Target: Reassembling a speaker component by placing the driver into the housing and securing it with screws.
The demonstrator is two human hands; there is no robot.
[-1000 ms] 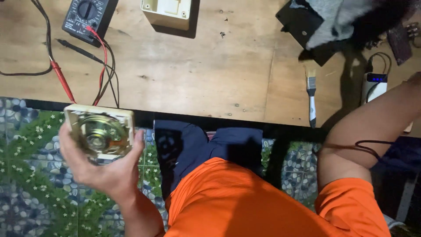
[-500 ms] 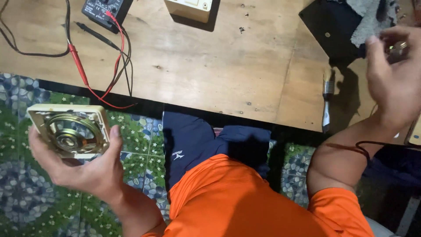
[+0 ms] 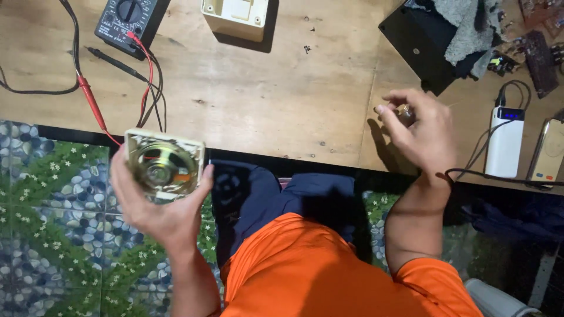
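Note:
My left hand [image 3: 158, 211] grips a small square speaker [image 3: 163, 166] with a pale frame and a brassy metal cone back, held over the patterned floor just below the wooden table's edge [image 3: 282, 152]. My right hand [image 3: 420, 132] hovers above the right part of the table, fingers curled around a small shiny object [image 3: 404, 111] that is mostly hidden by the fingers. I wear an orange shirt and dark shorts.
A black multimeter [image 3: 130, 20] with red and black probe leads [image 3: 91, 97] lies at the top left. A cream plastic housing [image 3: 236, 17] sits at the top centre. A black box and grey cloth [image 3: 464, 29] are top right, with a white power bank [image 3: 505, 141] and a phone [image 3: 549, 149] beside them.
My right hand came in from the far right and moved left and down over the table, closing on a small object. My left hand with the speaker shifted slightly right in view.

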